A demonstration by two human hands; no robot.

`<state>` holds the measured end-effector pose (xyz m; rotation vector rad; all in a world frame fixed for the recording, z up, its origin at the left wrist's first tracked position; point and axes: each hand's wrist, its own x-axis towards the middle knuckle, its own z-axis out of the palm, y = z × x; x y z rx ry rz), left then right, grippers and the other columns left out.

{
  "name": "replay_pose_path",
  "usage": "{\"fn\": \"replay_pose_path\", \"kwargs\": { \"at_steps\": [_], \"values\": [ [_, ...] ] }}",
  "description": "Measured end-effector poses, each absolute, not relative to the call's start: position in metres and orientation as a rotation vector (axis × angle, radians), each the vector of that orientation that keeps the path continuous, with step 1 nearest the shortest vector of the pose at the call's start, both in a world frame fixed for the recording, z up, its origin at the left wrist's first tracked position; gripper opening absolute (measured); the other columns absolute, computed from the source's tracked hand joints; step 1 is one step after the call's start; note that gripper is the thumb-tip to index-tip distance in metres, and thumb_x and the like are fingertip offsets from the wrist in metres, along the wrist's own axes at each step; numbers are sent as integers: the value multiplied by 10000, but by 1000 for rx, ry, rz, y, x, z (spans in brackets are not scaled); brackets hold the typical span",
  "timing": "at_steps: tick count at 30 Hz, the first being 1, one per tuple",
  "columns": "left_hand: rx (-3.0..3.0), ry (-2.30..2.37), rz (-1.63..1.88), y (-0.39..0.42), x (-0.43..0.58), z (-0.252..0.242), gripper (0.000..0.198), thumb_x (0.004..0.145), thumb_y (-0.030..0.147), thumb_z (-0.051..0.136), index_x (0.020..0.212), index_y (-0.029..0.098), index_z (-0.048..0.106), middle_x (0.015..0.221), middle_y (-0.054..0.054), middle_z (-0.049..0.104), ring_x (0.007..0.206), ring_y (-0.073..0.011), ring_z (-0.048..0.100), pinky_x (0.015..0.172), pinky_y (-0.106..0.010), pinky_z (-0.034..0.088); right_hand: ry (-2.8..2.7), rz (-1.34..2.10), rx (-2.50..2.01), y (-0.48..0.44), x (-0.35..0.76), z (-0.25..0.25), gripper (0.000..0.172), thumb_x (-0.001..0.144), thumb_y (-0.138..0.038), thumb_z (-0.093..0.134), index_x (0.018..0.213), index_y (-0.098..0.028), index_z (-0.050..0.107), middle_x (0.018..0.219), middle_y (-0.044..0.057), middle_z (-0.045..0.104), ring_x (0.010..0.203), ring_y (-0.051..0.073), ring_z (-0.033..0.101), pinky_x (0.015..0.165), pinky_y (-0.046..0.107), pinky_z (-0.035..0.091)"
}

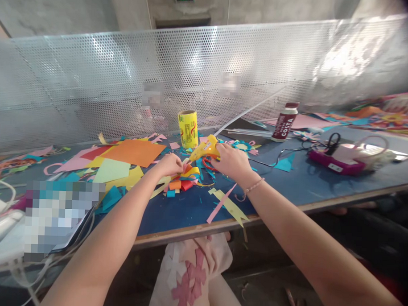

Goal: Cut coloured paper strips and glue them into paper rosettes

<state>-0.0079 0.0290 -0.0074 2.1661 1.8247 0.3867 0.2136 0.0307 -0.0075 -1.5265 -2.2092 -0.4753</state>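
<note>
My right hand (233,163) is wrapped round a yellow glue gun (206,148) with a glue stick (247,111) rising from its back. The gun's nozzle points down and left, close to my left hand (170,165). The fingers of my left hand are pinched on a pink paper strip (185,165). Looped coloured paper strips lie just beneath, among them a yellow one (191,172), an orange one (175,185) and a small blue one (171,194). Whether the nozzle touches the paper cannot be made out.
A yellow tube (188,131) stands behind the gun. Orange paper (133,152) and scraps lie left. A dark red bottle (285,122), a purple power strip (335,162) and a cable are right. A perforated metal screen (193,68) rises behind the blue table (175,216).
</note>
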Motion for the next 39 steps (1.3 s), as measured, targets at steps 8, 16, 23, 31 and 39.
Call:
{"fn": "replay_pose_path", "kwargs": {
  "at_steps": [8,16,23,31,39],
  "values": [
    [1998,1850,409,26,-2,-3,92,582,171,595,531,139,665,400,8,493,468,-106,458,508,-239,356,-2047,-410,-1625,33,218,-6,362,822,-428,467,1035,-150,558,1004,122,658,823,238,615,593,285,356],
    [1980,1778,422,28,-7,0,92,581,161,597,521,139,663,422,5,518,466,-97,437,494,-233,333,-2031,-397,-1641,33,218,-5,341,822,-431,469,1006,-157,557,981,116,660,830,242,617,596,288,362],
    [2034,1636,456,24,-19,4,161,657,250,597,673,145,718,580,-11,612,534,-102,482,521,-220,353,-2040,-372,-1637,34,218,-5,331,815,-422,477,1000,-159,554,986,114,657,848,250,619,610,297,374],
    [2142,1725,332,28,-12,-2,114,622,203,575,595,147,671,499,-8,553,508,-116,467,496,-238,321,-2040,-383,-1651,33,217,-4,312,796,-406,478,970,-160,558,929,110,666,836,254,620,617,300,384],
    [2240,1737,347,28,-13,-3,119,618,189,563,525,148,626,511,-21,562,514,-116,456,496,-246,303,-2065,-364,-1686,34,216,-4,317,812,-398,459,997,-160,555,991,124,660,864,262,621,662,317,408]
  ]
}}
